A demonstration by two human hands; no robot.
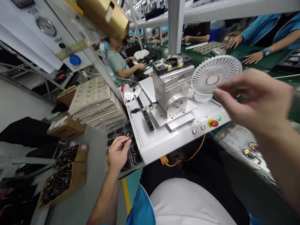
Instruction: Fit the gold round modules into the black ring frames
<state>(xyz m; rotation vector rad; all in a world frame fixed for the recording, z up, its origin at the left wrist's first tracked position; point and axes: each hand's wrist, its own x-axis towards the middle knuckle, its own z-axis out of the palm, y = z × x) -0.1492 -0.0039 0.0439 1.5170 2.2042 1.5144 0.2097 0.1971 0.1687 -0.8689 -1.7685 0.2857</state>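
Note:
My left hand [119,153] is over a clear tray [138,158] of black round parts, left of the white machine table. Its thumb and forefinger are pinched together; anything between them is too small to make out. My right hand [255,100], blurred, is raised at the right in front of a white round fan [217,75]. Its thumb and forefinger come together at the tips, and whatever they may hold is hidden. Between the hands stands a metal fixture block [172,89] with a black ring-shaped nest [173,62] on top.
A black slotted strip [145,115] and small black pieces [135,110] lie on the table's left side. Its front edge carries a red emergency button [214,123]. Stacked moulded trays [93,100] stand left; a tray with gold-black parts [249,153] lies right. Co-workers sit beyond.

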